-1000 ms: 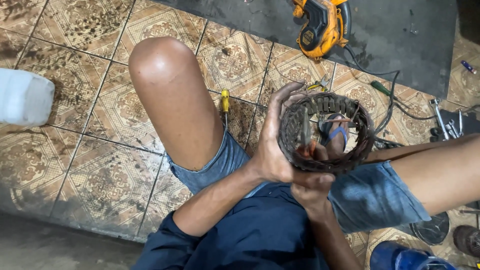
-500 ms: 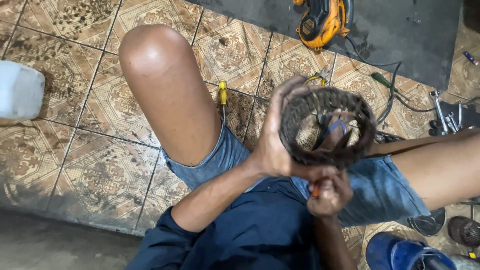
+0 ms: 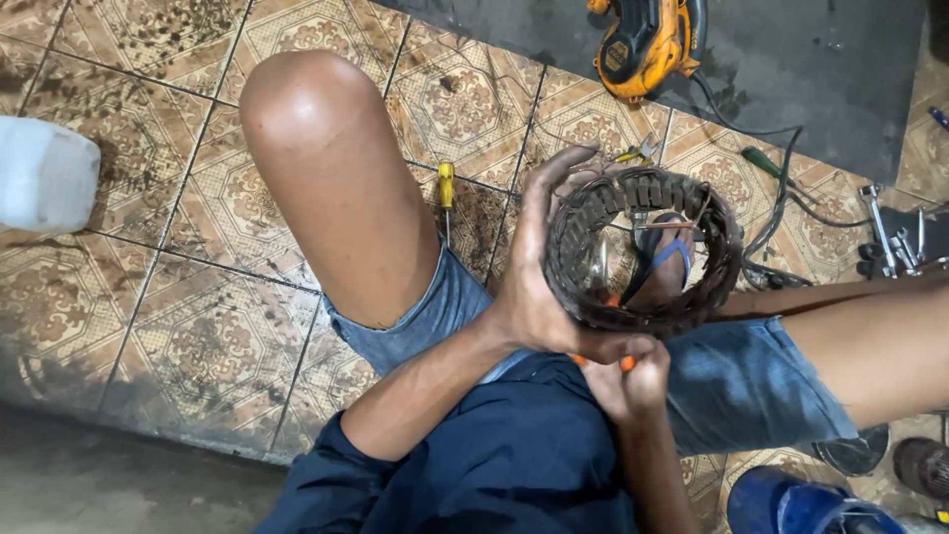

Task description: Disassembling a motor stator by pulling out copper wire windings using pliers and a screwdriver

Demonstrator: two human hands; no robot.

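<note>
My left hand (image 3: 534, 287) grips a dark, rusty ring-shaped motor stator (image 3: 643, 188) by its left side, with the fingers curled over the rim, and holds it above my lap. My right hand (image 3: 628, 391) sits just under the ring's near edge, closed around an orange-handled tool (image 3: 627, 364). The tool's shaft reaches up into the ring and is mostly hidden. Through the ring's opening I see a foot in a blue-strapped sandal (image 3: 662, 267).
My bare knees spread left and right over a patterned tile floor. A yellow-handled screwdriver (image 3: 446, 188) lies between them. A yellow power tool (image 3: 643, 44) rests on a dark mat (image 3: 820, 59). A green screwdriver (image 3: 766, 163) and metal wrenches (image 3: 890, 237) lie right, a white container (image 3: 44, 173) left.
The ring has tilted so its opening faces me more. My right hand has dropped from the ring's lower rim to just beneath it, still closed on the tool.
</note>
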